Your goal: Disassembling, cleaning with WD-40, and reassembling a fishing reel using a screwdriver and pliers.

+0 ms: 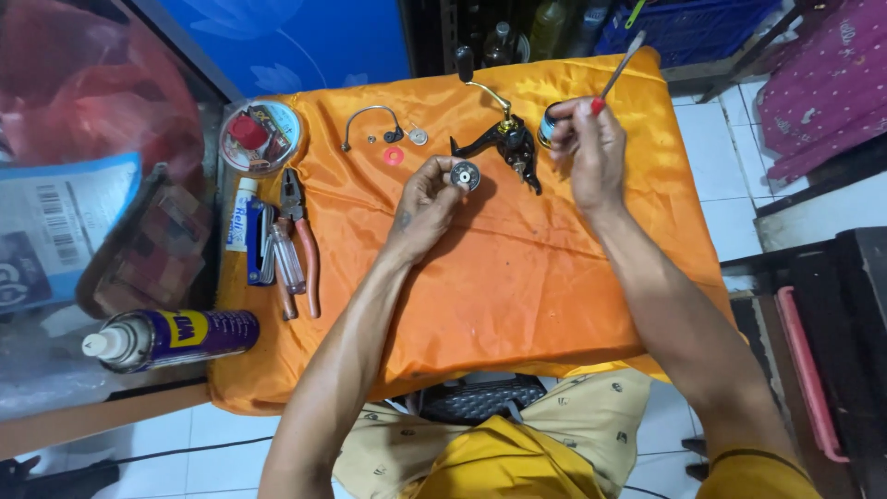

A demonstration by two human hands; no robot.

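Two hands busy: left hand pinches round metal part; right hand grips red-handled screwdriver, nr black reel body.

Scene bright, evenly lit; light from above, slightly diffuse; orange cloth saturated, soft sheen along creases and folds; short soft shadows under left hand and right hand; white floor tiles near overexposed at right; glare on plastic bag upper left; centre sharp; wide-angle bending at edges, spray can and frame corners slightly soft; upper background dim.
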